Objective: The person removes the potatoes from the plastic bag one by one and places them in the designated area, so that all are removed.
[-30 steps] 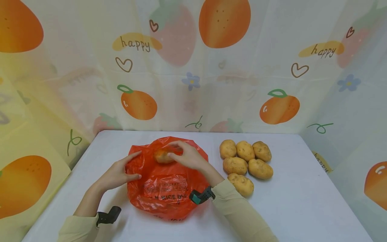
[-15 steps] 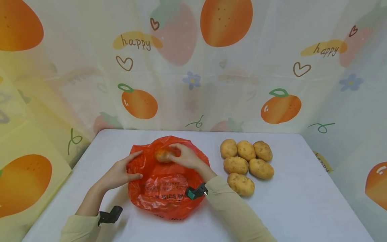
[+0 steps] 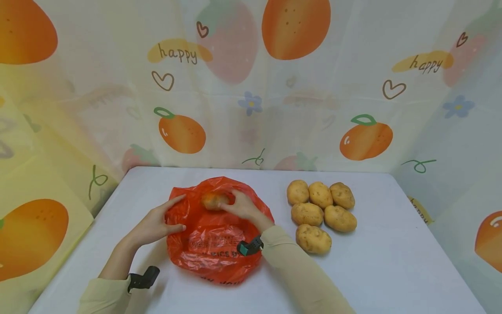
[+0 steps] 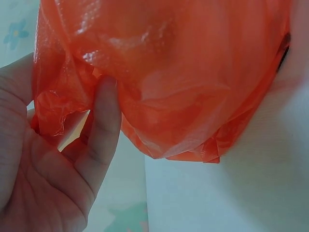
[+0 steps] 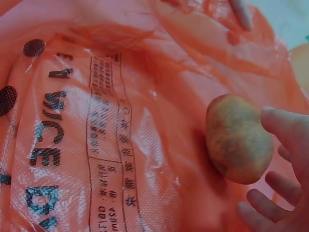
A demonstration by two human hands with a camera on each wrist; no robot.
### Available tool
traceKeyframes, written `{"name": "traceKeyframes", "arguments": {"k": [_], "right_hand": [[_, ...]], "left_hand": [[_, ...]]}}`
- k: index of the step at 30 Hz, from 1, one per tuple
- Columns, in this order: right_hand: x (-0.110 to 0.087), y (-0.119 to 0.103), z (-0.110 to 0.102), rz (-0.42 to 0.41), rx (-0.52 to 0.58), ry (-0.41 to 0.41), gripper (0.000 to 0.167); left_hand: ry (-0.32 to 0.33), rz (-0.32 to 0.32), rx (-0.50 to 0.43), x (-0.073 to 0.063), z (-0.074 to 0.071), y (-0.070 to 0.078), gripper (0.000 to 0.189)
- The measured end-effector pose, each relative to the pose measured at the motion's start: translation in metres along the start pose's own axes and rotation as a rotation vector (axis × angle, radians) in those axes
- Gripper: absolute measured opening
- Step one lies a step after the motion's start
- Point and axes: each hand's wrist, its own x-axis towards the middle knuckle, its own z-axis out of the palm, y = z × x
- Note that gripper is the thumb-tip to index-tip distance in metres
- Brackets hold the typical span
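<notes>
A crinkled red plastic bag (image 3: 213, 240) with dark print lies spread on the white table, its mouth agape toward me. Inside it, near the back, lies a potato (image 5: 239, 140). My right hand (image 3: 243, 204) reaches over the bag beside that potato. In the right wrist view its thumb tip is right at the potato's edge, while the other fingers hang loosely bent alongside. At the bag's left rim, my left hand (image 3: 152, 224) holds the film, thumb and index finger spread apart along it. The left wrist view shows red film (image 4: 169, 96) between its thumb and fingers.
Right of the bag, several potatoes (image 3: 305, 214) sit close together on the white table (image 3: 392, 261). A fruit-printed cloth (image 3: 251, 131) hangs behind the table's back edge. Both wrists wear small black cameras (image 3: 145, 278).
My right hand and forearm have shifted left and lower into the bag, closer round the potato. The potato stays about where it was. My left hand keeps its place at the rim.
</notes>
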Motion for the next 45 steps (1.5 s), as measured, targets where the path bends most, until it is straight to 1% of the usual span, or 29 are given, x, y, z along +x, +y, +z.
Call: {"name": "traceKeyframes", "arguments": {"k": [4, 6, 11, 19, 26, 30, 38, 41, 45], "right_hand": [[0.002, 0.003, 0.005, -0.018, 0.032, 0.008, 0.059], [0.002, 0.005, 0.007, -0.019, 0.030, 0.017, 0.059], [0.003, 0.005, 0.013, 0.029, 0.017, 0.051, 0.062], [0.005, 0.004, 0.021, 0.077, -0.027, 0.107, 0.066], [0.006, 0.001, 0.023, 0.122, -0.023, 0.087, 0.070], [0.006, 0.001, 0.023, 0.135, -0.029, 0.097, 0.068], [0.005, -0.001, 0.025, 0.131, -0.039, 0.150, 0.060], [0.005, -0.001, 0.026, 0.123, -0.027, 0.155, 0.058], [0.006, 0.001, 0.027, 0.127, 0.009, 0.141, 0.057]], "left_hand": [[0.009, 0.006, 0.010, 0.000, 0.001, -0.001, 0.079], [0.014, 0.010, 0.014, 0.000, 0.001, -0.001, 0.079], [0.018, 0.013, 0.011, 0.001, 0.002, -0.001, 0.078], [0.020, 0.005, 0.006, 0.000, 0.003, -0.001, 0.078], [0.017, -0.004, 0.009, 0.001, 0.003, -0.002, 0.078], [0.018, -0.007, 0.007, 0.001, 0.004, -0.003, 0.078], [0.012, -0.013, 0.009, 0.001, 0.004, -0.003, 0.078], [0.014, 0.003, 0.006, 0.001, 0.004, -0.003, 0.078], [0.018, 0.022, -0.005, 0.000, 0.004, -0.003, 0.078]]}}
